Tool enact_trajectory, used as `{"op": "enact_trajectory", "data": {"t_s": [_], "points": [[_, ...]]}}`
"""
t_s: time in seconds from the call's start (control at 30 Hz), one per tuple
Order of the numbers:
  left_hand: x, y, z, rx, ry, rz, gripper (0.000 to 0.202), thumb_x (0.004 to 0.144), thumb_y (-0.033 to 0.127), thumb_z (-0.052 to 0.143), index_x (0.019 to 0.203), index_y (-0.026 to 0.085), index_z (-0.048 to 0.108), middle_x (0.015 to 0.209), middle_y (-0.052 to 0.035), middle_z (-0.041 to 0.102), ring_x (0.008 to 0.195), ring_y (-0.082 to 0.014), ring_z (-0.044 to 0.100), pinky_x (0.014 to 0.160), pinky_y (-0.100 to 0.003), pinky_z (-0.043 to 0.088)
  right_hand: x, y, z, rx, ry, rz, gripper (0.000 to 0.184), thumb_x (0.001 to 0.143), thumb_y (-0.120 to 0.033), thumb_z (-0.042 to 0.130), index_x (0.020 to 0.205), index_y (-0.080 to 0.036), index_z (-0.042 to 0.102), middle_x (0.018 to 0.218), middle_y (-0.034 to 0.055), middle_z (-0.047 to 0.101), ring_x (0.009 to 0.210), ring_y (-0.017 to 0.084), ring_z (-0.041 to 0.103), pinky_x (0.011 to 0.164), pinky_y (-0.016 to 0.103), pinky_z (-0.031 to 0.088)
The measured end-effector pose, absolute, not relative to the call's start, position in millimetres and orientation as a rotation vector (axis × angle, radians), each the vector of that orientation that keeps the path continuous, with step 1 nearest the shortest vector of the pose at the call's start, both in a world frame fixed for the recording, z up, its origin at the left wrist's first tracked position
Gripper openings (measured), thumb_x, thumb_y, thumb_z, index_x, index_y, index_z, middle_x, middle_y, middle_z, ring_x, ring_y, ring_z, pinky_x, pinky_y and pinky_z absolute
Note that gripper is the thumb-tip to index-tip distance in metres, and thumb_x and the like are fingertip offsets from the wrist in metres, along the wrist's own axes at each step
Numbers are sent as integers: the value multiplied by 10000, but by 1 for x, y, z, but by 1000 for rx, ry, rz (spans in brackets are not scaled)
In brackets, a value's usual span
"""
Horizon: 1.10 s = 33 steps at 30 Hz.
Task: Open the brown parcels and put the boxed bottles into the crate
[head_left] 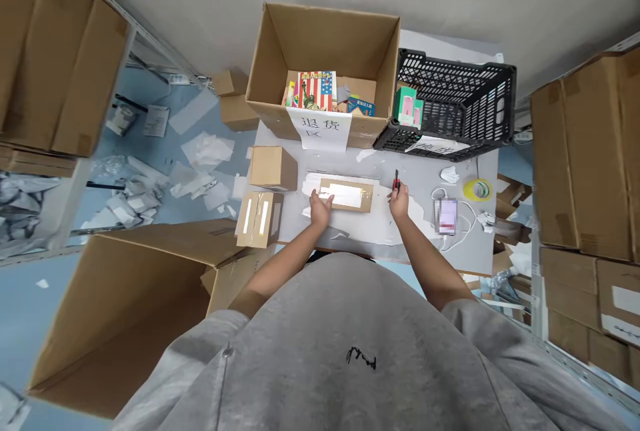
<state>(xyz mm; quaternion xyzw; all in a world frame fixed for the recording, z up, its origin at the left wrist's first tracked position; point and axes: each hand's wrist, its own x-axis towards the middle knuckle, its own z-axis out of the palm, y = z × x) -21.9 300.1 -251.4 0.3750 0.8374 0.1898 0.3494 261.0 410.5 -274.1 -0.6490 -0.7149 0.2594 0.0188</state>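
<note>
A small flat cardboard box [353, 205] with a white label lies on white paper [383, 228] on the table. At the box's left end, my left hand [320, 210] grips it, thumb along the near side and fingers at the left edge. My right hand [399, 203] is closed around a red and black utility knife [397, 181], held to the right of the box and apart from it. The knife points away from me; whether its blade is out is too small to tell.
Behind stand a large open carton [330, 24] with books and a black plastic crate [463, 91]. Two closed boxes [267, 168] sit at left. A phone [447, 216] with a cable and yellow tape roll [477, 189] lie right. A big open carton [135, 284] is lower left.
</note>
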Motion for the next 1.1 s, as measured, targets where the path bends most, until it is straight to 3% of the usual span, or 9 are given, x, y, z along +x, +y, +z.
{"op": "enact_trajectory", "data": {"t_s": [0.1, 0.23, 0.37, 0.57, 1.1], "points": [[-19, 293, -249, 959, 2173, 542, 581, 1124, 423, 280, 1618, 119, 298, 1578, -201, 483, 1498, -245, 459, 1202, -339, 412, 231, 399, -241, -1785, -2119, 1025, 595, 1098, -314, 136, 1641, -164, 330, 1284, 164, 665, 916, 220, 699, 828, 353, 590], [-21, 290, -245, 1013, 2171, 370, 632, 1096, 517, 334, 1601, 138, 311, 1570, -223, 475, 1401, -311, 564, 1107, -388, 491, 175, 386, -207, -1354, -2500, 1125, 503, 1090, -377, 396, 1539, -209, 547, 1490, 113, 624, 1259, 272, 629, 1038, 360, 520], [-30, 299, -239, 1083, 2103, 110, 829, 977, 692, 515, 1560, 130, 340, 1521, -260, 501, 1328, -396, 609, 1056, -470, 510, 133, 387, -193, -1293, -2767, 1078, 522, 1101, -351, 431, 1622, -358, 462, 1432, 35, 673, 1234, 253, 645, 992, 325, 512], [-41, 315, -230, 1035, 1978, -62, 883, 899, 753, 583, 1513, 164, 347, 1555, -267, 477, 1364, -417, 584, 1056, -486, 497, 115, 392, -192, -1384, -2959, 950, 514, 1108, -370, 435, 1616, -453, 441, 1408, 7, 688, 1218, 250, 653, 977, 320, 494], [-43, 321, -221, 1044, 1924, -81, 875, 883, 708, 637, 1511, 170, 350, 1575, -279, 460, 1403, -410, 561, 1074, -485, 492, 105, 389, -195, -1472, -3003, 849, 507, 1086, -368, 491, 1581, -476, 485, 1380, -24, 706, 1196, 241, 676, 970, 311, 497]]}}
